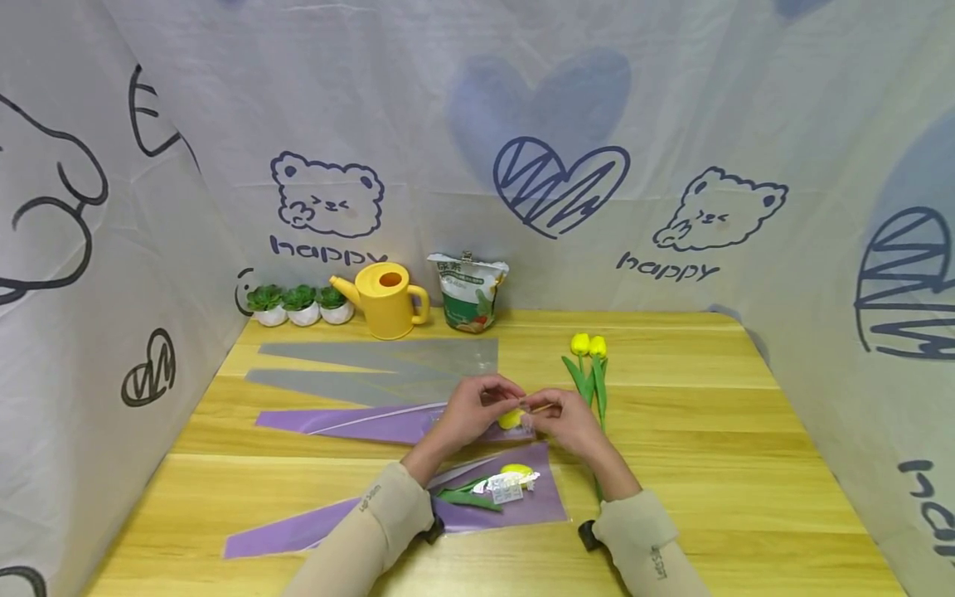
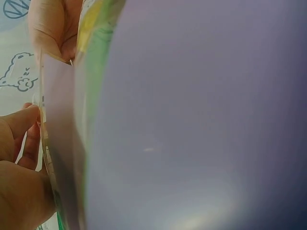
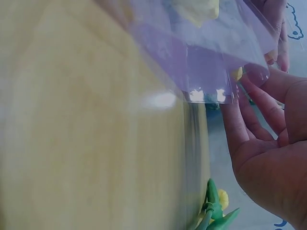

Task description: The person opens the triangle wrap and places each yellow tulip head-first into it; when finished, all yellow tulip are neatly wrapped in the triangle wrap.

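Meanwhile, over a yellow wooden worktop, a person's left hand and right hand meet at the wide mouth of a translucent purple plastic flower sleeve, each pinching its edge between thumb and fingertips; a yellow artificial tulip head shows just between the two hands, at that opening. The right wrist view shows the sleeve's clear lip lifted off the wood, fingers curled beneath it. Judged from this, the step goes best with the two film layers kept parted and the pinch light, so the thin plastic does not crease or snag the bloom, and with the stem kept in line with the sleeve's taper. Nearer the person lies a second purple sleeve, already holding a tulip and a small white label. Two more yellow tulips lie to the right; two grey sleeves, a yellow watering can, a printed soil bag and three small potted succulents line the back.
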The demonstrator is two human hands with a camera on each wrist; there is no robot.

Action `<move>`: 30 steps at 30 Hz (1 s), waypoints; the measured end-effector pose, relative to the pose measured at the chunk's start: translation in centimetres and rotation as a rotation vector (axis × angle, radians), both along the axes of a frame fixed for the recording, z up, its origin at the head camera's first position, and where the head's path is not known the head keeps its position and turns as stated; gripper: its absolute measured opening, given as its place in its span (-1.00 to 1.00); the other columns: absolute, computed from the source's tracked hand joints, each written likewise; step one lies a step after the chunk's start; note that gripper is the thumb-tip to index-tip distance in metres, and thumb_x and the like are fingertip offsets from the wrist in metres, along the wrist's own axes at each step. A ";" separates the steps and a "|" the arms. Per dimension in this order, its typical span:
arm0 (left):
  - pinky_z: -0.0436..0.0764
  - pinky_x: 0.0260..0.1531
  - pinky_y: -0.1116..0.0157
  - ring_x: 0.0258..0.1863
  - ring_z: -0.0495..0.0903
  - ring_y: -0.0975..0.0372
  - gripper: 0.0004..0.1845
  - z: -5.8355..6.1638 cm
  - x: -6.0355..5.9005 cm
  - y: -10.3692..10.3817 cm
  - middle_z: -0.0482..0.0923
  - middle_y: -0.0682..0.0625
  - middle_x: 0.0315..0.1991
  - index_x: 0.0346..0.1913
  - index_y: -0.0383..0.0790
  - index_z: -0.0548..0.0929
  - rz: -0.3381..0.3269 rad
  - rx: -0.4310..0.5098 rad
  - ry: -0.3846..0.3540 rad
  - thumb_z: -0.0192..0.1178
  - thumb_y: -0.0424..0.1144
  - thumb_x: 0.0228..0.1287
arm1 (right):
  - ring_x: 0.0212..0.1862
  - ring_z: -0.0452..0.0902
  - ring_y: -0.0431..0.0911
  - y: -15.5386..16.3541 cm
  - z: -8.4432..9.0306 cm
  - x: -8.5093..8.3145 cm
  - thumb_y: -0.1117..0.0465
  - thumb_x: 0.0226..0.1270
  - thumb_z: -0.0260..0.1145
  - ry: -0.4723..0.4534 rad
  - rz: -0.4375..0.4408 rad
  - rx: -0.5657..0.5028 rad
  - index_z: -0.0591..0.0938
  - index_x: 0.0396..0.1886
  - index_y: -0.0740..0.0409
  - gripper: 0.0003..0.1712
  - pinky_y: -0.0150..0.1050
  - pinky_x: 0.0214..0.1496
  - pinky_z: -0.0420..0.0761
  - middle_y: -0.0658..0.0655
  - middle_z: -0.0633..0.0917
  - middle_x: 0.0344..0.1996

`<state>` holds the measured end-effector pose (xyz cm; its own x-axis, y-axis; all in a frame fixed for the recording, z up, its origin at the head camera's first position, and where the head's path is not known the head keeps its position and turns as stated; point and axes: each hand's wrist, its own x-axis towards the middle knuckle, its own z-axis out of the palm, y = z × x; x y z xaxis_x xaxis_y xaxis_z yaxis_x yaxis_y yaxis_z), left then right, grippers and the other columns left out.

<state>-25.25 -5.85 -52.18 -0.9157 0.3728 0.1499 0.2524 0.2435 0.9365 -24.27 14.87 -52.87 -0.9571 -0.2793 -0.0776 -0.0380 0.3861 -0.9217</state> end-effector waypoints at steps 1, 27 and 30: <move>0.68 -0.18 0.36 -0.24 0.70 0.23 -0.88 0.0 0.0 0.0 0.78 -0.10 -0.17 -0.07 -0.20 0.80 0.000 0.002 -0.001 0.33 -0.32 0.42 | -0.12 0.77 0.01 0.0 0.0 0.0 0.35 0.36 0.45 0.003 0.000 0.000 0.75 0.02 0.26 -0.74 -0.22 -0.16 0.75 0.27 0.77 0.01; 0.67 -0.04 0.22 -0.19 0.69 0.22 -0.88 0.1 -0.2 -0.6 0.76 -0.06 -0.18 -0.08 -0.17 0.80 0.024 -0.033 -0.016 0.33 -0.31 0.41 | -0.10 0.76 -0.03 0.8 0.1 0.2 0.28 0.40 0.43 0.015 -0.017 0.003 0.75 0.02 0.25 -0.75 -0.23 -0.09 0.73 0.26 0.77 0.02; 0.67 -0.08 0.25 -0.20 0.69 0.21 -0.88 0.1 -0.2 -0.6 0.76 -0.07 -0.18 -0.08 -0.18 0.80 0.023 -0.035 -0.010 0.34 -0.32 0.41 | -0.10 0.75 -0.05 0.9 0.2 0.2 0.28 0.40 0.43 0.015 -0.019 0.014 0.76 0.02 0.23 -0.76 -0.24 -0.08 0.72 0.24 0.78 0.00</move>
<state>-25.48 -6.47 -52.08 -0.9256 0.3562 0.1282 0.2372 0.2817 0.9297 -24.03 15.81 -52.68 -0.9633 -0.2599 -0.0670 -0.0442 0.3999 -0.9155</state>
